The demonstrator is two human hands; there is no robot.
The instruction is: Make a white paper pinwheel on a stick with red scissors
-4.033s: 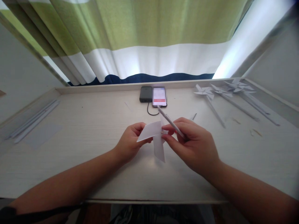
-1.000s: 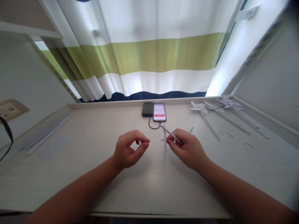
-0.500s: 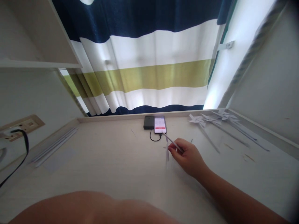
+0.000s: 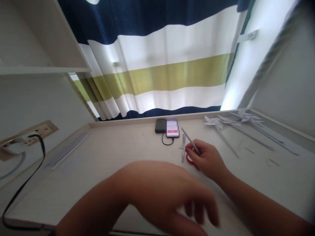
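Note:
My right hand (image 4: 206, 157) is closed round a thin grey-white stick (image 4: 190, 140) slanting up to the left. At its fingertips a folded white paper pinwheel (image 4: 183, 149) shows nearly edge-on; the join between it and the stick is unclear. A red ring (image 4: 189, 158) appears just under these fingers, partly hidden, and I cannot tell whether it is held. Low in the foreground my left hand (image 4: 169, 190) is blurred, back upward, with fingers bent down and apart and nothing visible in them.
Several white paper pinwheels on sticks (image 4: 227, 122) lie at the back right. White paper sticks (image 4: 69, 149) lie at the left. A lit phone (image 4: 172, 128) and a black box (image 4: 160, 126) stand against the back edge, with a cable. A black cord (image 4: 27, 178) hangs by the left wall socket.
My left hand has risen from the bottom edge and reached rightward into view. My right hand still holds the stick, now tilted more upright, and the red ring has appeared beneath it.

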